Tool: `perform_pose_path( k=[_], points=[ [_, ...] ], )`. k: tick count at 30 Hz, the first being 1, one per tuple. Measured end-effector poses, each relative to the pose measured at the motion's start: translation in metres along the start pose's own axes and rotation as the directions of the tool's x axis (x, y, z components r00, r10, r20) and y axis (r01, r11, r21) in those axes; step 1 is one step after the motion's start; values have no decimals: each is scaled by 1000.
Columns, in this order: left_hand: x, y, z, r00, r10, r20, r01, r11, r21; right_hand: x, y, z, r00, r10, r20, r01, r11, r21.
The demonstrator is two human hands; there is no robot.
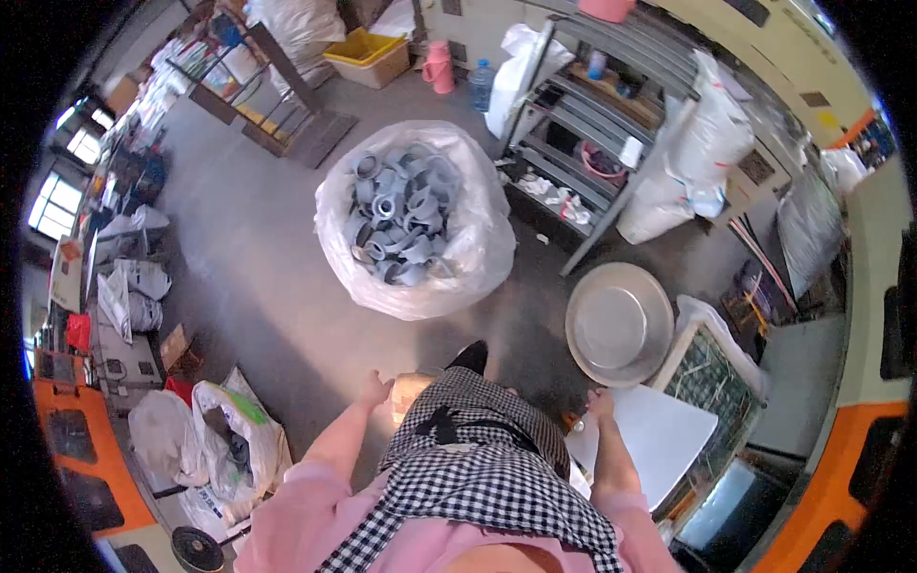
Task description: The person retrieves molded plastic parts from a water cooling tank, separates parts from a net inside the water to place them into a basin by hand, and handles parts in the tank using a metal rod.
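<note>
My left hand [376, 388] is held out to the left of my checked apron [468, 458]. Its fingers are partly spread, and I see nothing in them. Just beside it is a tan, block-like thing [409, 392], partly hidden by the apron. My right hand [600, 405] is at the left edge of a white flat board [659, 435]; its fingers are bent and too small to read. A small pale round thing [578, 427] shows close to that hand, and I cannot tell whether it is held. Ahead on the floor stands a large plastic-lined sack [478, 277] of grey curved plastic fittings [390, 205].
A wide metal basin [616, 325] lies ahead right, before a metal shelf rack [583, 158]. White sacks [688, 162] lean by the rack. More bags [229, 439] stand at left. A trolley [287, 119], yellow crate [368, 46] and pink jug [437, 69] are farther back.
</note>
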State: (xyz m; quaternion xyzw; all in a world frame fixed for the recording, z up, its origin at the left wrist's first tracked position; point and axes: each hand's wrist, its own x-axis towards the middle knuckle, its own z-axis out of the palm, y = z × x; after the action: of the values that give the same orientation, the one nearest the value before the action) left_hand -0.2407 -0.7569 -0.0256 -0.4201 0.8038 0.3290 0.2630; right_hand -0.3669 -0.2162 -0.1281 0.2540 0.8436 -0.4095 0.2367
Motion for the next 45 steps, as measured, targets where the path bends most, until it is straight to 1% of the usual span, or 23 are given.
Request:
perform_pose_path(
  k=[2, 4, 5, 10, 12, 16, 18, 19, 21, 24, 25, 27, 29, 31, 33, 35, 36, 38, 40, 41, 42, 43, 45],
  points=[
    [82, -19, 3, 990, 2, -144, 1, 1000, 20, 40, -2, 33, 998, 19, 62, -18, 1000, -11],
    [131, -7, -25, 979, -58, -197, 59, 998, -3, 76, -15, 65, 955, -291, -56, 270, 932, -243],
    [156, 2, -43, 980, -88, -180, 84, 996, -30, 94, -29, 77, 997, 8, 74, 2, 991, -134],
    [262, 54, -136, 893, -312, -325, 218, 931, -294, 126, -204, 121, 989, 91, 118, -72, 985, -158],
    [317, 68, -165, 865, -386, -320, 259, 890, -375, 174, -239, 159, 990, -68, 126, 67, 998, 12],
    [397, 63, -187, 794, -521, -311, 321, 796, -513, 222, -399, 222, 984, -66, 165, 17, 959, 283],
    [427, 55, -188, 817, -502, -283, 249, 751, -612, 302, -389, 274, 969, -230, -85, 240, 960, 142],
    [442, 43, -184, 811, -516, -274, 268, 745, -611, 303, -413, 293, 972, -222, -72, 230, 964, 131],
    [472, 9, -170, 911, -269, -312, -151, 488, -860, 284, -474, 324, 980, -195, 44, 191, 978, 88],
    [526, -17, -196, 831, -294, -473, -182, 660, -729, 319, -476, 364, 920, -274, 281, 290, 957, -15],
    [551, -19, -219, 779, -277, -562, -203, 738, -644, 315, -501, 362, 918, -281, 279, 298, 955, -16],
    [590, -2, -279, 703, -226, -674, -195, 850, -489, 290, -561, 349, 843, -452, 291, 530, 789, -312],
    [602, 38, -370, 719, -187, -669, -196, 869, -454, 270, -604, 342, 808, -543, 229, 589, 756, -284],
    [573, 58, -447, 739, -373, -562, -135, 735, -665, 273, -618, 346, 796, -585, 155, 602, 790, -112],
    [500, 56, -462, 692, -310, -652, -375, 617, -692, 220, -658, 321, 842, -525, 122, 523, 851, 53],
    [408, 74, -464, 740, -314, -595, -569, 181, -802, 207, -654, 308, 889, -443, 115, 417, 887, 197],
    [387, 83, -461, 728, -409, -549, -516, 200, -833, 219, -633, 311, 884, -466, 40, 454, 876, 160],
    [405, 7, -433, 689, -435, -580, -460, 357, -813, 230, -605, 299, 887, -462, -19, 461, 880, 115],
    [409, -1, -434, 670, -405, -622, -321, 598, -735, 262, -615, 282, 825, -461, 327, 555, 771, -312],
    [384, 49, -454, 689, -365, -626, -173, 757, -631, 282, -619, 276, 787, -456, 415, 614, 647, -453],
    [388, 54, -456, 616, -258, -744, -43, 932, -359, 286, -634, 276, 787, -458, 413, 614, 645, -455],
    [393, 58, -459, 561, -109, -821, 115, 992, -53, 279, -663, 275, 876, -271, 398, 453, 746, -488],
    [344, 191, -476, 665, 166, -728, 240, 876, 419, 273, -711, 287, 919, 18, 394, 227, 792, -566]
  ],
)
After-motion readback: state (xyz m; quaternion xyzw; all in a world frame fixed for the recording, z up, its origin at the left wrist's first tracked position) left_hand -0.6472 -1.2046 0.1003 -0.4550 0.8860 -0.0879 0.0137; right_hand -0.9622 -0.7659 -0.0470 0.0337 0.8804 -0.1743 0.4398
